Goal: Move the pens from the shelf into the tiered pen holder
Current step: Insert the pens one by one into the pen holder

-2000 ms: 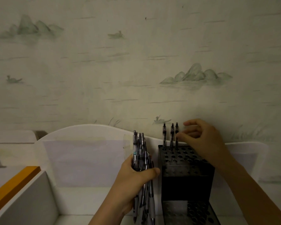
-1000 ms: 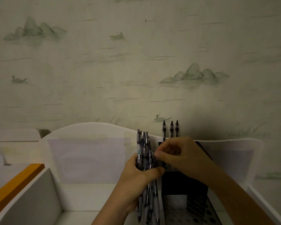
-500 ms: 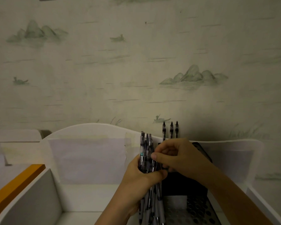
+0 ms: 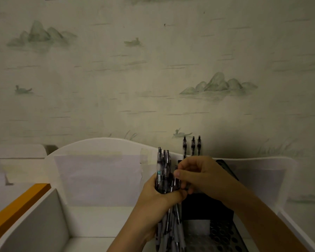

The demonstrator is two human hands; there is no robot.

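Now right hand (image 4: 202,177), off the black perforated tiered pen holder (image 4: 207,206) since 2 s ago, pinches 1 pen from the bundle of clear-barrelled pens (image 4: 164,170) gripped by left hand (image 4: 158,202); 3 pens (image 4: 191,145) stand in the top tier.

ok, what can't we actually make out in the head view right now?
- Top tier of the pen holder: mostly hidden by the right hand, so free holes can't be counted.
- Whether the right hand's fingers pinch one pen: fingertips are buried in the bundle of pens.
- Bundle count: pens overlap, the left hand wraps them, and the bottom edge cuts the tips.
- The three standing pens: lower parts hidden behind the right hand.
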